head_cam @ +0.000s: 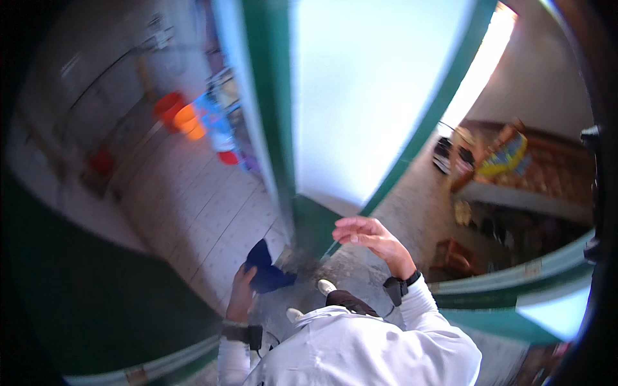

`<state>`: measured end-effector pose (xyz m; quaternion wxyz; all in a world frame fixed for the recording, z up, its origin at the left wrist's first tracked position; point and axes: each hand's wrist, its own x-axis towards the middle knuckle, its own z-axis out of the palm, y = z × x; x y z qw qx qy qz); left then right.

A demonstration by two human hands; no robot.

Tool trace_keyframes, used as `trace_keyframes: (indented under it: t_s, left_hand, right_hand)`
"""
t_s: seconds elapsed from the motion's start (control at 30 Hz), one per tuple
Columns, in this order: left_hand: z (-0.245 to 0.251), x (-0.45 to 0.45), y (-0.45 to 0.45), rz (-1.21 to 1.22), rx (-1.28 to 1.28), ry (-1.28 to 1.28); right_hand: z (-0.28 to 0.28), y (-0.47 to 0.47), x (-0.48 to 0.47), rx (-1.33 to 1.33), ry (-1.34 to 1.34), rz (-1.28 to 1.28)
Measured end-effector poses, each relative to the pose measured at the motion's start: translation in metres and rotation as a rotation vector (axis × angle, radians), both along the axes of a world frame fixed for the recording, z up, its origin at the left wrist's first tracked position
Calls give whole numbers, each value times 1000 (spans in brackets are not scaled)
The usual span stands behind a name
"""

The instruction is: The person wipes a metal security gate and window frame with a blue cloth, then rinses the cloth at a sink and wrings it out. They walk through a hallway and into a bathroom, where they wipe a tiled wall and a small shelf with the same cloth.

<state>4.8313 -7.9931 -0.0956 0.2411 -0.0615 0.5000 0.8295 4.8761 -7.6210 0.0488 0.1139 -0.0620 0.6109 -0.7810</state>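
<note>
My left hand (240, 290) grips a dark blue cloth (265, 272), which hangs from the fingers over the threshold of a tiled room. What the cloth is exactly cannot be told. In front of me, my right hand (374, 240) is raised with nothing in it, its thumb a little apart from loosely extended fingers. Beyond that hand stands a white wall section (372, 96) with green borders and a green base (314, 219). Whether the fingers touch it is unclear.
Left, past a dark green door (106, 289), lies a tiled floor (217, 217) with a red bucket (170, 110) and an orange container (189, 123). At right are a wooden seat (545, 169) with a yellow-and-blue item (504, 157), shoes (462, 212) and a brown basket (451, 255).
</note>
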Motion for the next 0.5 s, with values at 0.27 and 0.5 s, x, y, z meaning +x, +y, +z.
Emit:
trace_keyframes:
  t_s: [0.27,0.5]
  left_hand:
    - [6,-17,42,-91,-126,95]
    - [9,-11,89,88,-157,81]
  right_hand:
    - [27,111,-9,-243,304,-661]
    - [18,212,-122,-12,407,-868]
